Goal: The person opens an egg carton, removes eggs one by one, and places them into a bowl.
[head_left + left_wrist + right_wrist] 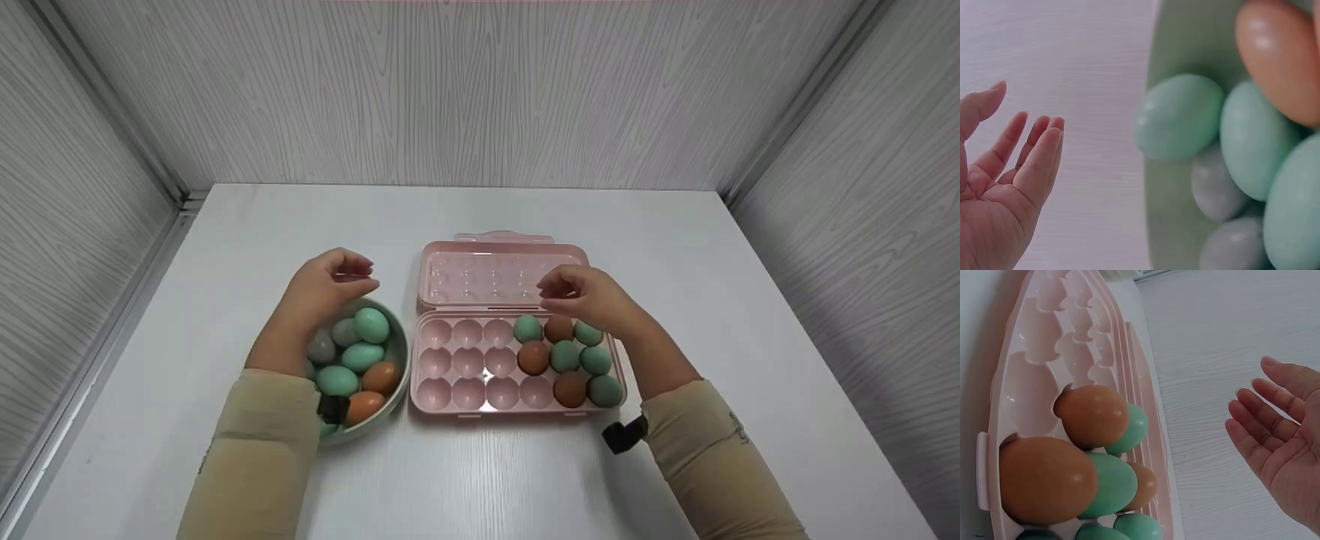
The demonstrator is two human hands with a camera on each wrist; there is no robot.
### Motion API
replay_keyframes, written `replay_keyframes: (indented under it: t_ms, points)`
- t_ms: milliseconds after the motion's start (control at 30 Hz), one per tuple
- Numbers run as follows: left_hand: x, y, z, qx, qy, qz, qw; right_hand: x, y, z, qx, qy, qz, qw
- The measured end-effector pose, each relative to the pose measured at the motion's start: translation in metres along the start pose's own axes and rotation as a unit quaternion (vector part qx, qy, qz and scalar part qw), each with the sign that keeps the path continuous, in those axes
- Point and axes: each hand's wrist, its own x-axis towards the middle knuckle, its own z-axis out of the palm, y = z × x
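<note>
My left hand hovers over the far rim of a pale green bowl, holding nothing. In the left wrist view its fingers and thumb are spread apart, beside the bowl. Green eggs, brown eggs and greyish eggs fill the bowl. My right hand, with nothing in it, is above the back right of an opened pink egg carton. Its fingers are loosely bent in the right wrist view. Brown eggs and green eggs sit in the carton's right-hand cups; pink bottoms show in the left-hand cups.
The carton's lid lies folded back on the white table, away from me. Grey wood-grain panels rise behind the table and at both sides. Dark wrist cameras stick out by both sleeves.
</note>
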Motion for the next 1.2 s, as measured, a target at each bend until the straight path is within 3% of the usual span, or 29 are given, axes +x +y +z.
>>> replay_keyframes:
  t_ms: [167, 433, 667, 800, 1200]
  points:
    - [-0.003, 0.012, 0.013, -0.038, -0.017, 0.021, 0.9989, 0.000, 0.018, -0.002, -0.001, 0.003, 0.005, 1.0000]
    - [-0.001, 0.017, 0.040, -0.117, -0.049, 0.061, 0.9900, -0.001, 0.040, 0.000, 0.002, 0.000, 0.018, 0.9998]
    - [0.002, 0.015, 0.059, -0.142, -0.075, 0.082, 0.9837, -0.003, 0.053, 0.014, -0.019, -0.014, 0.046, 0.9987]
    - [0.002, 0.015, 0.063, -0.152, -0.083, 0.089, 0.9809, -0.003, 0.064, 0.025, -0.032, -0.033, 0.058, 0.9973]
    - [0.001, 0.007, 0.063, -0.155, -0.091, 0.084, 0.9800, 0.000, 0.072, 0.049, -0.138, -0.067, -0.018, 0.9880]
